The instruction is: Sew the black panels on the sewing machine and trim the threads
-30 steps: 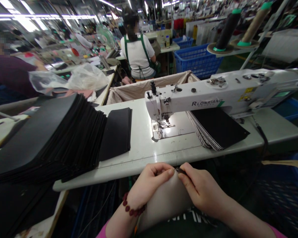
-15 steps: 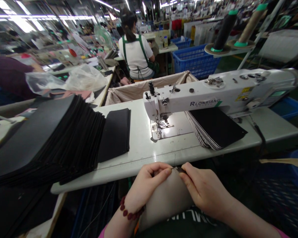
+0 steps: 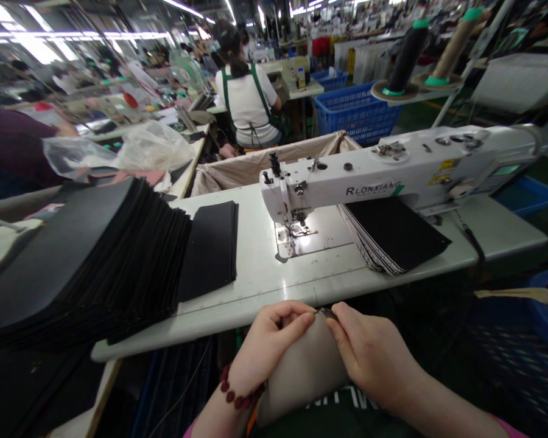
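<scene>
A grey-beige panel [image 3: 305, 371] lies in my lap, below the front edge of the sewing table [image 3: 256, 304]. My left hand [image 3: 274, 337] pinches the panel's top corner between thumb and fingers, with a beaded bracelet on that wrist. On the corner's other side, my right hand [image 3: 369, 353] is closed on a small dark tool, whose tip touches the corner; its handle is hidden in the fingers. A white sewing machine [image 3: 393, 164] stands beyond both hands, with nothing under its needle.
A tall pile of black panels [image 3: 95, 255] fills the left, beside a smaller black stack [image 3: 210, 249]. More dark panels [image 3: 397, 234] lie under the machine arm. Thread cones [image 3: 408, 58] stand back right. A person [image 3: 246, 97] in a white shirt sits beyond. Blue baskets [image 3: 358, 112] are behind.
The view has shifted slightly. My right hand has moved a little toward my left hand, and the dark tool's tip lies closer over the panel corner. Both hands keep their hold.
</scene>
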{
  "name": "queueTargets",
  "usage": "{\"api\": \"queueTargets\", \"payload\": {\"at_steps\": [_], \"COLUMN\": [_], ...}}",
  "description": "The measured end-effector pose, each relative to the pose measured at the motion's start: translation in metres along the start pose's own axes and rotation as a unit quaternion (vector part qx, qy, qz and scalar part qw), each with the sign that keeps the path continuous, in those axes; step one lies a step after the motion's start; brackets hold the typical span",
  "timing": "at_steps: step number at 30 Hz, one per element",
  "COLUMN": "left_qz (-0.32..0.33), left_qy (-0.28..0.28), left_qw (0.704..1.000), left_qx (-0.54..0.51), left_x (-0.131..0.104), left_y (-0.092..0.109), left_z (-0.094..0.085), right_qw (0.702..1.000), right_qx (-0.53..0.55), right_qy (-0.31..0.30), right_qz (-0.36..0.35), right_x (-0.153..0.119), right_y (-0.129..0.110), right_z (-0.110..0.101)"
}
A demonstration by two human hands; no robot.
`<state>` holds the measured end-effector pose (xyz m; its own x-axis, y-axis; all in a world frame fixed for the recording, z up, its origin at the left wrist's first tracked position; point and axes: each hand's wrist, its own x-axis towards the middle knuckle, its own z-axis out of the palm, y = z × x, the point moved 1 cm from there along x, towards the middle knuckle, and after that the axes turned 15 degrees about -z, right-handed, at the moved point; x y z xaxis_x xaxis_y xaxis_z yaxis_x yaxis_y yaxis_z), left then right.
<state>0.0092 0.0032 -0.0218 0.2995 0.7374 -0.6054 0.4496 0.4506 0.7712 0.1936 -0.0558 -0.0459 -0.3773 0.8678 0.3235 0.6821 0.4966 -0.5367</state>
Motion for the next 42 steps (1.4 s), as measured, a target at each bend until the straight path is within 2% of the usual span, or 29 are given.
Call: {"api": "queueTargets", "payload": {"at_steps": [3, 7, 10, 14, 18, 20, 22, 25, 28, 31, 35, 36, 39, 40, 41, 42], "left_qz": [-0.008, -0.014, -0.016, -0.001, 0.04, 0.083, 0.14, 0.224, 0.291, 0.311, 0.3, 0.301, 0.317, 0.321, 0.321, 0.314], "left_qy": [-0.012, -0.04, -0.016, 0.015, 0.114, 0.184, 0.266, 0.398, 0.478, 0.491, 0.455, 0.464, 0.558, 0.57, 0.557, 0.526], "left_qw": [1.0, 0.999, 1.0, 0.999, 0.988, 0.971, 0.943, 0.876, 0.813, 0.788, 0.794, 0.785, 0.714, 0.701, 0.708, 0.731], "left_qx": [0.004, 0.016, 0.009, 0.034, 0.094, 0.125, 0.146, 0.152, 0.164, 0.204, 0.27, 0.279, 0.279, 0.283, 0.292, 0.301], "left_x": [0.0, 0.0, -0.002, -0.009, -0.033, -0.054, -0.077, -0.109, -0.121, -0.113, -0.097, -0.094, -0.092, -0.09, -0.088, -0.085], "left_y": [0.0, -0.002, -0.002, 0.003, 0.007, 0.009, 0.009, 0.008, 0.003, -0.004, -0.009, -0.009, -0.002, 0.002, 0.006, 0.01], "left_z": [0.003, 0.007, 0.005, -0.001, -0.009, -0.012, -0.012, -0.005, 0.005, 0.011, 0.01, 0.007, -0.01, -0.017, -0.024, -0.03], "right_qw": [0.997, 0.963, 0.957, 0.948, 0.927, 0.919, 0.905, 0.867, 0.839, 0.831, 0.827, 0.83, 0.847, 0.856, 0.864, 0.871], "right_qx": [0.077, 0.25, 0.257, 0.294, 0.363, 0.388, 0.424, 0.496, 0.541, 0.553, 0.546, 0.543, 0.518, 0.505, 0.491, 0.48], "right_qy": [0.019, 0.09, 0.113, 0.068, 0.003, -0.01, -0.014, -0.015, 0.001, 0.067, 0.129, 0.131, 0.12, 0.115, 0.11, 0.106], "right_qz": [-0.001, 0.035, 0.068, 0.103, 0.094, 0.065, 0.02, -0.052, -0.055, -0.018, 0.012, 0.015, 0.013, 0.007, 0.0, -0.007], "right_x": [0.0, 0.0, -0.001, -0.001, 0.006, 0.016, 0.028, 0.047, 0.063, 0.077, 0.09, 0.092, 0.092, 0.092, 0.091, 0.09], "right_y": [0.001, 0.006, 0.009, 0.003, -0.012, -0.021, -0.033, -0.055, -0.071, -0.075, -0.064, -0.06, -0.05, -0.048, -0.046, -0.045], "right_z": [0.003, -0.004, -0.015, -0.024, -0.023, -0.022, -0.023, -0.024, -0.018, -0.009, -0.001, 0.0, -0.001, -0.001, -0.002, -0.002]}}
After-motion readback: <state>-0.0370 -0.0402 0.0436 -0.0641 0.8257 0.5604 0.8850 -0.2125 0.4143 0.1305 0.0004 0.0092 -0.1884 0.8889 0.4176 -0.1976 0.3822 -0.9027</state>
